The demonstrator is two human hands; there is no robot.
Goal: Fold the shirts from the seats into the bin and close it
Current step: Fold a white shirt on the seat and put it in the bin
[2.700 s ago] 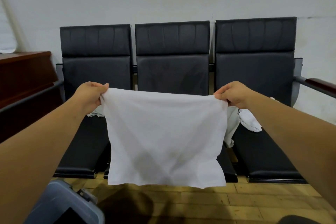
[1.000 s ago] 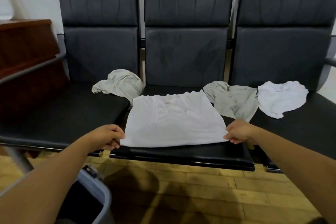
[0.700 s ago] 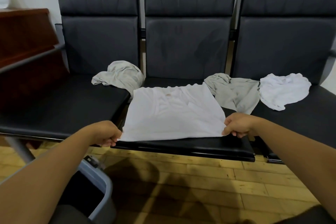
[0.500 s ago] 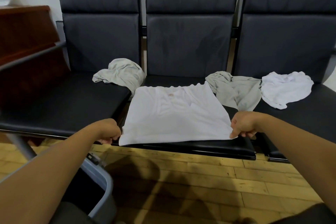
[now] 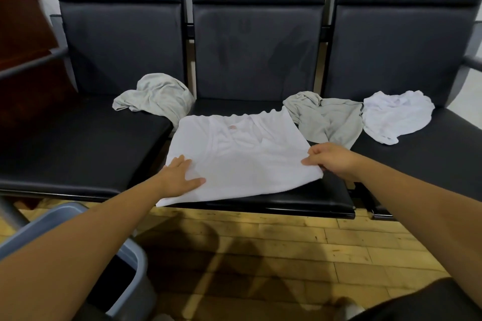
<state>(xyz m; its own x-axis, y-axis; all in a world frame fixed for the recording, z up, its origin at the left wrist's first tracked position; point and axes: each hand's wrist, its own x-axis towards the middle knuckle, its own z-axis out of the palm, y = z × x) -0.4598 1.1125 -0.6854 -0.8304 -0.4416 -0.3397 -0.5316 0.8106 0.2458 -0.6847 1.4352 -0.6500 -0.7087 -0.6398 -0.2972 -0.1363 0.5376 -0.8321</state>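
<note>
White shirt [image 5: 242,154]: laid flat on the middle seat [image 5: 287,202], neck end toward the backrest, small reddish label at the collar. Far edge slightly rippled. Near left corner hanging just past the cushion's front edge.

Left hand [image 5: 177,177]: palm down on the near left part of the white shirt. Fingers straight and fanned, thumb out to the right. Pressing cloth to cushion, gripping nothing.

Right hand [image 5: 331,161]: at the near right edge of the same shirt. Fingers curled in, pinching the cloth just above the corner.

Left grey shirt [image 5: 156,96]: crumpled at the back of the left seat [image 5: 78,154], one fold drooping into the gap beside the middle seat, just behind the white shirt's far left corner.

Right grey shirt [image 5: 328,120]: crumpled, lying across the gap between the middle seat and the right seat [image 5: 430,164], touching the white shirt's far right corner.

Crumpled white shirt [image 5: 396,117]: on the right seat, against the right grey shirt.

Bin [image 5: 138,263]: blue-grey, on the wooden floor [image 5: 260,242] at lower left, in front of the left seat. Top open, dark inside, contents not discernible. Largely covered by the left forearm.

Dark red wooden furniture [image 5: 20,34]: far left, beside the seats.
</note>
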